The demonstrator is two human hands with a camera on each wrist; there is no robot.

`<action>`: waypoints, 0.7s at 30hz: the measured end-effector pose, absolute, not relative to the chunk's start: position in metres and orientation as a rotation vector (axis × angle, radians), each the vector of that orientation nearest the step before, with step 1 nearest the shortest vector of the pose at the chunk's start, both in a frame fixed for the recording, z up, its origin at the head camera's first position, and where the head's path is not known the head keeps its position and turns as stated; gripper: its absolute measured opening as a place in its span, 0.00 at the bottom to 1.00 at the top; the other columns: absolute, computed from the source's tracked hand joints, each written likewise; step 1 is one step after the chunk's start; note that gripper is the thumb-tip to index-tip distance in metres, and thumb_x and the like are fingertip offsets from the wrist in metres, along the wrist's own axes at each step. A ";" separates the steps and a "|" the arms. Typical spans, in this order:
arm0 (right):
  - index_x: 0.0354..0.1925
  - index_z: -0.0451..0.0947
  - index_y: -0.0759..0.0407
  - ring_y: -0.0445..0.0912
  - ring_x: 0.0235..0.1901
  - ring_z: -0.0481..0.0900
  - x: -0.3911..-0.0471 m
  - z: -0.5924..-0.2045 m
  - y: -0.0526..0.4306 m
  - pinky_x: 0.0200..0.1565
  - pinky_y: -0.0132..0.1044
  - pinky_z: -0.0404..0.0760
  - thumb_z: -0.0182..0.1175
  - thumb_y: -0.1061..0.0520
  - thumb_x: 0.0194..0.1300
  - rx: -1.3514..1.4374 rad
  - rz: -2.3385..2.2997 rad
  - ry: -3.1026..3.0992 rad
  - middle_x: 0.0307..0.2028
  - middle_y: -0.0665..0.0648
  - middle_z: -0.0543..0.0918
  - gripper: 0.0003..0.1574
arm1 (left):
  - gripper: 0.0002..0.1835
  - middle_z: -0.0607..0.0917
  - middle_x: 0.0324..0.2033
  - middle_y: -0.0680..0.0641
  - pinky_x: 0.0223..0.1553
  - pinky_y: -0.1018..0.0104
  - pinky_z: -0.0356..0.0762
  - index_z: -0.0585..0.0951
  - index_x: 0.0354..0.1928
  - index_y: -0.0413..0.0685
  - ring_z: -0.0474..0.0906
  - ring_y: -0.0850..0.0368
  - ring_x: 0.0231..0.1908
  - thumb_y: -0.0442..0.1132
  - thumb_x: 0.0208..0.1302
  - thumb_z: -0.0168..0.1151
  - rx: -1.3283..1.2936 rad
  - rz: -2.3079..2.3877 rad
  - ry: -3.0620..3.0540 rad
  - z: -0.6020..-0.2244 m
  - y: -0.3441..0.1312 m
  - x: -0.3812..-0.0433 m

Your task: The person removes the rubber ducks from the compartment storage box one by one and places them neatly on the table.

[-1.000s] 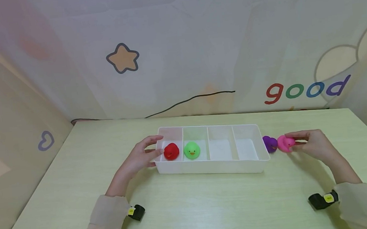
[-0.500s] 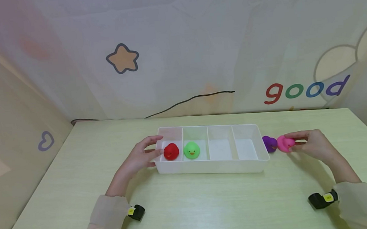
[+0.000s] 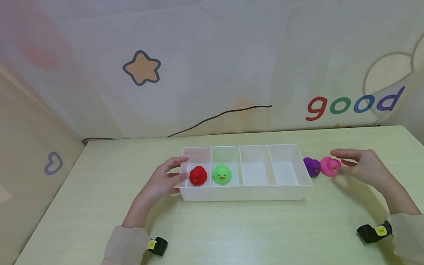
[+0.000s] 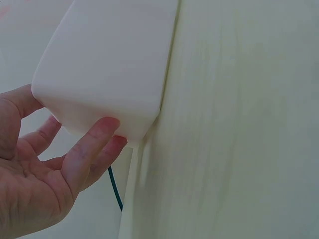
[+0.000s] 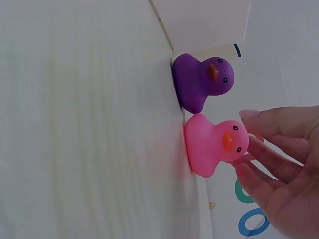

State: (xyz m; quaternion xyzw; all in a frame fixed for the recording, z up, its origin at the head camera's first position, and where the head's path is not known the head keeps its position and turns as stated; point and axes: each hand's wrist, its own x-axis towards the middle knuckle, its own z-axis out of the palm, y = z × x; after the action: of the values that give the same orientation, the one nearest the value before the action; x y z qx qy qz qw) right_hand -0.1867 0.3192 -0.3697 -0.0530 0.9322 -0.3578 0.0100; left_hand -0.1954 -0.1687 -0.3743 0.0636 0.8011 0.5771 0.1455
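Note:
A white divided tray stands on the table. My left hand holds its left end, with fingertips over the rim and others against the end wall. A red rubber duck sits in the leftmost compartment, and a green rubber duck in the one beside it. Just past the tray's right end are a purple rubber duck and, to its right, a pink rubber duck. My right hand is at the pink duck's head, fingers spread and loose around it.
Two right-hand compartments of the tray hold nothing. A printed cloth wall rises behind the pale wooden table, and another side wall stands at the left. Black wrist cameras sit on both cuffs.
My right hand has loosened from the pink duck and shifted slightly right, its index finger lifting off. The left hand, the tray and the ducks stay where they were.

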 end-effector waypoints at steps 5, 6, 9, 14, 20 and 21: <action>0.57 0.67 0.71 0.39 0.48 0.77 -0.184 -0.362 0.315 0.40 0.18 0.73 0.65 0.61 0.54 -0.183 -1.204 2.906 0.54 0.74 0.70 0.34 | 0.26 0.63 0.61 0.43 0.40 0.53 0.79 0.65 0.63 0.54 0.64 0.39 0.58 0.36 0.62 0.57 0.170 1.665 2.312 -0.374 -0.168 -0.195; 0.58 0.66 0.71 0.42 0.49 0.77 -0.183 -0.360 0.313 0.40 0.18 0.73 0.65 0.60 0.55 -0.187 -1.223 2.898 0.55 0.74 0.70 0.35 | 0.26 0.63 0.61 0.43 0.40 0.53 0.79 0.65 0.63 0.54 0.64 0.39 0.58 0.36 0.62 0.57 0.172 1.666 2.311 -0.373 -0.168 -0.195; 0.59 0.65 0.69 0.51 0.52 0.75 -0.180 -0.354 0.307 0.40 0.17 0.73 0.64 0.57 0.56 -0.182 -1.242 2.895 0.56 0.73 0.69 0.36 | 0.26 0.63 0.61 0.43 0.40 0.53 0.79 0.65 0.63 0.54 0.64 0.39 0.58 0.36 0.62 0.56 0.172 1.668 2.311 -0.373 -0.168 -0.195; 0.59 0.65 0.69 0.55 0.55 0.72 -0.176 -0.346 0.296 0.41 0.17 0.71 0.64 0.55 0.57 -0.200 -1.273 2.907 0.57 0.71 0.69 0.36 | 0.26 0.63 0.61 0.42 0.40 0.53 0.79 0.65 0.63 0.54 0.64 0.39 0.58 0.35 0.62 0.56 0.178 1.670 2.309 -0.374 -0.168 -0.195; 0.59 0.66 0.69 0.24 0.45 0.71 -0.170 -0.339 0.283 0.43 0.20 0.72 0.63 0.57 0.57 -0.255 -1.368 2.898 0.56 0.72 0.69 0.34 | 0.27 0.63 0.61 0.42 0.40 0.53 0.79 0.65 0.63 0.53 0.64 0.39 0.58 0.36 0.62 0.56 0.174 1.669 2.303 -0.373 -0.168 -0.195; 0.59 0.66 0.69 0.19 0.42 0.68 -0.170 -0.338 0.280 0.43 0.21 0.73 0.63 0.57 0.57 -0.270 -1.390 2.892 0.56 0.73 0.69 0.34 | 0.27 0.63 0.61 0.42 0.40 0.53 0.79 0.65 0.63 0.54 0.64 0.39 0.58 0.36 0.62 0.56 0.169 1.669 2.304 -0.372 -0.168 -0.194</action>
State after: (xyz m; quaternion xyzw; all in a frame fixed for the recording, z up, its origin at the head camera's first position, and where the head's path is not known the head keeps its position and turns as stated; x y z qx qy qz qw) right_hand -0.1697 0.2799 -0.3385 -0.0836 0.8974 -0.4314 -0.0393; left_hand -0.1944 -0.1678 -0.3724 0.0586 0.7999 0.5793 0.1454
